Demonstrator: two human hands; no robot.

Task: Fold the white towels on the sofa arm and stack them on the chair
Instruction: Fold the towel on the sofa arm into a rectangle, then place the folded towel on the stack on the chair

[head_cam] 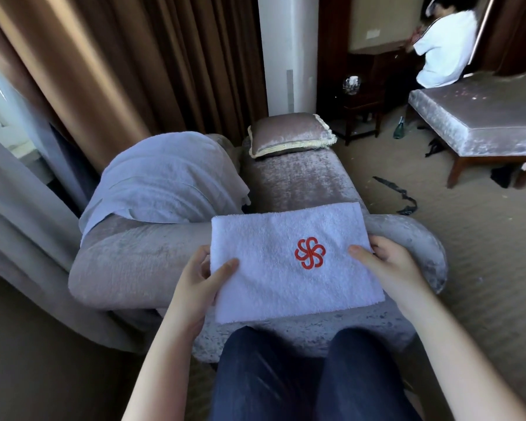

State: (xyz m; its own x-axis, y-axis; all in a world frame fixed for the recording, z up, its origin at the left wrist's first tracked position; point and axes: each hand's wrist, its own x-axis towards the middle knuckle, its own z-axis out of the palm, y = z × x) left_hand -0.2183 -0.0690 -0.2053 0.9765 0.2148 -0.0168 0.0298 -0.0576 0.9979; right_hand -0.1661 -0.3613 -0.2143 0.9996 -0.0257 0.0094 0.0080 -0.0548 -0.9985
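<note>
A: Hands, count and state?
B: Two. Left hand [201, 281] pinches the left edge of the folded towel [274, 278], thumb on top, fingers underneath. Right hand [386, 262] pinches the right edge the same way.

A: Towels?
B: One folded towel, held flat between both hands. One red emblem [309, 253] faces up, nearer the right hand. Beyond the left hand, one heap of white towels [164, 177] drapes over the rolled sofa arm [128, 253]; its layers can't be counted.

A: Is the held towel resting on anything?
B: Cannot tell. It sits over the near end of the grey upholstery.

A: Other items?
B: One cushion [289, 135], far beyond both hands. One bench [483, 117] and one person in a white shirt [441, 47], far past the right hand.
</note>
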